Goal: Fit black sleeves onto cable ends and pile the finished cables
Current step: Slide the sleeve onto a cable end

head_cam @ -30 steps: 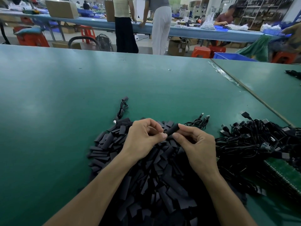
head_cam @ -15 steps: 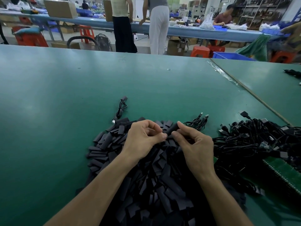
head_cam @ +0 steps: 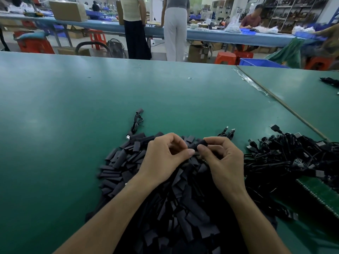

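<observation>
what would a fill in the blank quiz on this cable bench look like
1. The left hand and the right hand pinch one black sleeve above a heap of loose ____.
2. The tangled cables lie on the ____ side of the heap.
3. The table is ____ in colour.

Missing words: sleeves; right; green
</observation>
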`<state>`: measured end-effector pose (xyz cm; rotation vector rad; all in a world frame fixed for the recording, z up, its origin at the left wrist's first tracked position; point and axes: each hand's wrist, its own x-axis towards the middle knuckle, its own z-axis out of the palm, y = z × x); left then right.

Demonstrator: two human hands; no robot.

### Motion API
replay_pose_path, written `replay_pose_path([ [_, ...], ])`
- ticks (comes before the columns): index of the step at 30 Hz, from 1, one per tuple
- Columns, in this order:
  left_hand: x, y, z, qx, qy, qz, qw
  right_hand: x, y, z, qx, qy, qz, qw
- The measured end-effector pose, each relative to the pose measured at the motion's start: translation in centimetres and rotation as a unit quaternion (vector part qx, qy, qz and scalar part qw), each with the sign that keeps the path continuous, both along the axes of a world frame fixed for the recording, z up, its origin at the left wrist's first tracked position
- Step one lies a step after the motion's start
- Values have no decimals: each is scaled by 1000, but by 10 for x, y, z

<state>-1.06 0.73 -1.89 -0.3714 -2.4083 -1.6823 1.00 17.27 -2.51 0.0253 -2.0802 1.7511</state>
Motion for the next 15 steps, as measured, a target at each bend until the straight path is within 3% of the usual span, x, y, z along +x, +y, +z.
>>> replay_pose_path([
  [3,-1,-9,10,-200,79,-2,977,-1,5,7,-52,15,26,998],
  [5,-4,-15,12,-282,98,-11,954,-1,7,11,-66,16,30,997],
  [8,-8,-20,10,-254,107,0,961,0,12,17,-21,5,24,999],
  [11,-19,-26,16,-191,92,78,974,-3,25,25,109,-28,-10,994],
  [15,-65,-42,32,-127,27,180,975,-2,38,35,315,-109,8,943],
])
